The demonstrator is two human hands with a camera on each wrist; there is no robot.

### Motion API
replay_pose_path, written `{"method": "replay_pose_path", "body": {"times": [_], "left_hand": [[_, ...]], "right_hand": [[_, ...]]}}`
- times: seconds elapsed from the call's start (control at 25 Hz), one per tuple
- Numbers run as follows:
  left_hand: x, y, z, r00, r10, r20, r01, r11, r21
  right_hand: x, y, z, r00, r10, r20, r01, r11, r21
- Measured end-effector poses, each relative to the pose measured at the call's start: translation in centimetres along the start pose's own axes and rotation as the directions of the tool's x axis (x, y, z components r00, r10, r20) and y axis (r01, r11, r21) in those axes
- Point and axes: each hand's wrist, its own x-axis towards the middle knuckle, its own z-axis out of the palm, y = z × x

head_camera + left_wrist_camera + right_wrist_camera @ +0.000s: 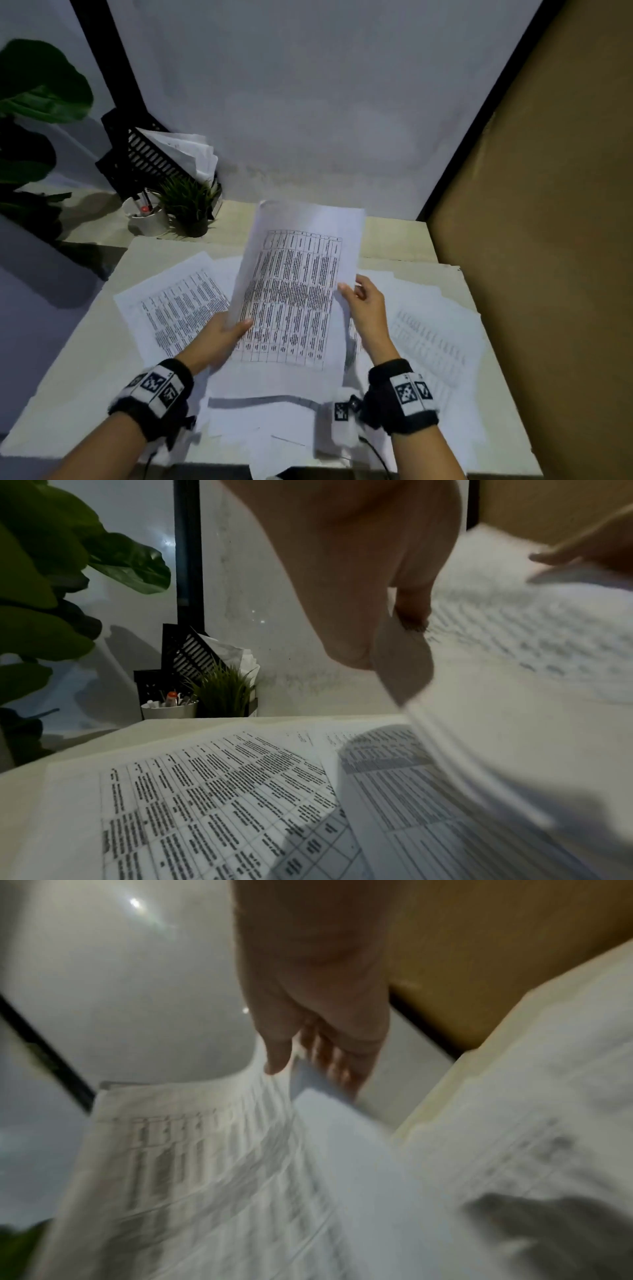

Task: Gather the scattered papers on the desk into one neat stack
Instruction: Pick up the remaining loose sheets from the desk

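Observation:
A sheaf of printed papers point(294, 294) with tables of text is held tilted above the desk point(82, 349). My left hand point(222, 334) pinches its left edge, thumb on top, also seen in the left wrist view point(394, 631). My right hand point(363, 305) grips the right edge of the sheaf point(212, 1164), thumb in front and fingers behind. More loose sheets lie flat on the desk: one at the left point(171, 305), one at the right point(435, 335), and several near the front edge point(274, 442). The right wrist view is blurred.
At the back left stand a black file rack point(144, 154) with papers, a white pen cup point(147, 216) and a small potted grass plant point(191, 205). A big leafy plant point(30, 113) is at the far left. A brown panel point(548, 240) walls the right side.

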Motion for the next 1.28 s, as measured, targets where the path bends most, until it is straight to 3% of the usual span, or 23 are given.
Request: {"method": "replay_pose_path", "body": {"times": [0.08, 0.12, 0.16, 0.24, 0.28, 0.32, 0.44, 0.76, 0.92, 1.08, 1.28], "left_hand": [[0.5, 0.0, 0.3, 0.998, -0.045, -0.036, 0.046, 0.998, 0.037], [0.7, -0.4, 0.4, 0.998, -0.058, -0.039, 0.06, 0.997, 0.049], [0.8, -0.7, 0.4, 0.997, -0.068, -0.038, 0.07, 0.996, 0.053], [0.6, -1.5, 0.4, 0.996, -0.082, -0.043, 0.084, 0.994, 0.064], [0.5, -1.8, 0.5, 0.994, -0.093, -0.051, 0.097, 0.992, 0.079], [0.3, -2.0, 0.6, 0.993, -0.104, -0.06, 0.109, 0.99, 0.093], [0.2, -2.1, 1.2, 0.991, -0.111, -0.08, 0.118, 0.988, 0.096], [0.8, -1.5, 1.9, 0.987, -0.112, -0.115, 0.116, 0.993, 0.03], [0.9, -1.5, 1.8, 0.988, -0.11, -0.106, 0.111, 0.994, 0.005], [1.2, -1.7, 2.0, 0.986, -0.125, -0.109, 0.124, 0.992, -0.013], [1.1, -1.2, 2.3, 0.989, -0.116, -0.093, 0.113, 0.993, -0.03]], "right_hand": [[0.3, 1.9, -4.3, 0.971, 0.14, -0.196, -0.151, 0.988, -0.04], [0.0, 3.8, -7.0, 0.912, 0.248, -0.326, -0.295, 0.95, -0.105], [-0.6, 5.8, -10.0, 0.816, 0.358, -0.453, -0.48, 0.857, -0.188], [-2.2, 9.6, -14.7, 0.624, 0.467, -0.626, -0.754, 0.569, -0.327], [-2.8, 10.9, -16.2, 0.572, 0.477, -0.667, -0.805, 0.484, -0.345], [-2.9, 12.0, -16.8, 0.564, 0.472, -0.678, -0.809, 0.48, -0.338], [-3.0, 12.6, -16.4, 0.654, 0.448, -0.609, -0.694, 0.676, -0.248], [-1.4, 10.4, -16.9, 0.789, 0.395, -0.47, -0.555, 0.786, -0.273], [-0.9, 9.6, -18.1, 0.827, 0.281, -0.486, -0.478, 0.808, -0.345], [-0.9, 8.4, -18.2, 0.821, 0.135, -0.554, -0.44, 0.768, -0.465], [-0.6, 8.8, -17.7, 0.867, 0.185, -0.464, -0.461, 0.653, -0.601]]}}
